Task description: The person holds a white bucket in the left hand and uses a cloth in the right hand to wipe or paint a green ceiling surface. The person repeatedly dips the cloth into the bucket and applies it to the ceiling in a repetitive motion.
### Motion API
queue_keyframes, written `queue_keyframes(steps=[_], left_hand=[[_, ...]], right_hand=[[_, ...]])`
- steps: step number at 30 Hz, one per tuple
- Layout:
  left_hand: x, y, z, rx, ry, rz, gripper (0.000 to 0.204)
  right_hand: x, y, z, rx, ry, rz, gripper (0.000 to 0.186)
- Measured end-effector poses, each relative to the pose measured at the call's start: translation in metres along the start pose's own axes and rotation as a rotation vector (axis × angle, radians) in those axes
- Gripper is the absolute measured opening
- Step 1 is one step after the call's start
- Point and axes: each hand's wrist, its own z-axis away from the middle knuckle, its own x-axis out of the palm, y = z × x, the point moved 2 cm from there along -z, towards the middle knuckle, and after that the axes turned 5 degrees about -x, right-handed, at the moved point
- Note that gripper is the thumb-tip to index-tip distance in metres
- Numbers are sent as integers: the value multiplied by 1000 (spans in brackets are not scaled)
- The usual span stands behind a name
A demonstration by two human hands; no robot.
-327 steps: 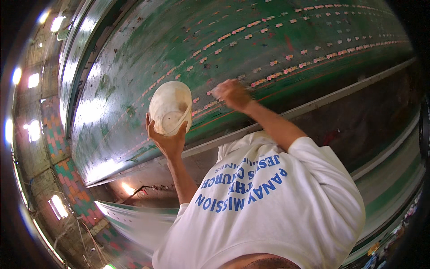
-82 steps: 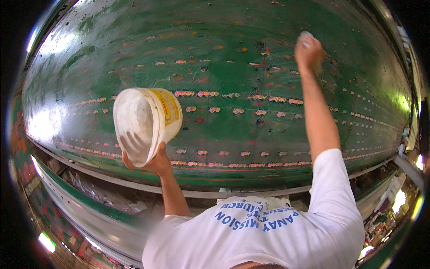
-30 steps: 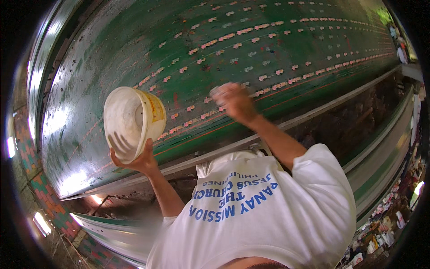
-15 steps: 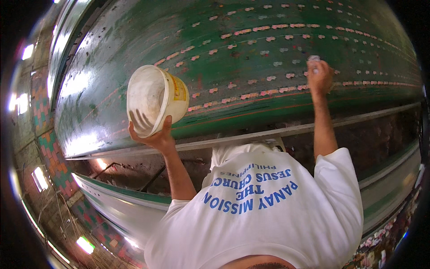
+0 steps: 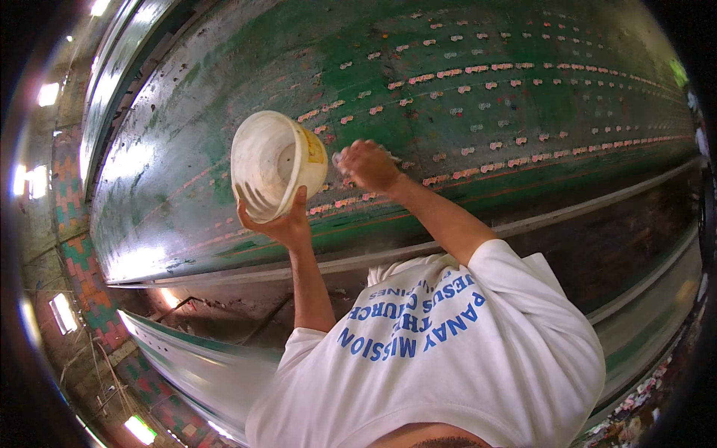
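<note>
My left hand [image 5: 282, 225] grips a white plastic bucket [image 5: 248, 153] by its lower side, thumb outside and fingers showing dark through the wall. The bucket is tipped, its mouth facing me, with a yellow label on its right side. Close to the bucket's right side, my right hand [image 5: 371, 166] is closed round something small and pale grey, partly hidden by the fingers and blurred; its kind I cannot make out. Under both hands lies a long green table [image 5: 179, 97] carrying rows of small pink and pale printed shapes [image 5: 478, 69].
A pale rail [image 5: 523, 222] runs along the table's near edge. Behind me stands another long table [image 5: 202, 358] with a pale side. At the far left, another long surface [image 5: 112, 82] lies parallel across a gap, beside a floor with coloured patches [image 5: 82, 261].
My right hand has swung left from far along the rows to beside the bucket, still closed round the pale thing. The bucket has shifted slightly right in view.
</note>
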Motion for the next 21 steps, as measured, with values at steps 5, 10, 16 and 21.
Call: queue_keyframes(steps=[5,10,16,21], left_hand=[[-23,-54,9,-78,97,-61,116],[-40,-88,17,-38,161,-76,115],[-40,-100,0,68,177,-117,114],[-33,-115,-23,49,198,-114,114]], right_hand=[[-76,140,28,265,230,188,18],[-201,238,138,789,188,546,18],[-197,232,148,1319,334,681,22],[-68,146,23,512,244,218,21]])
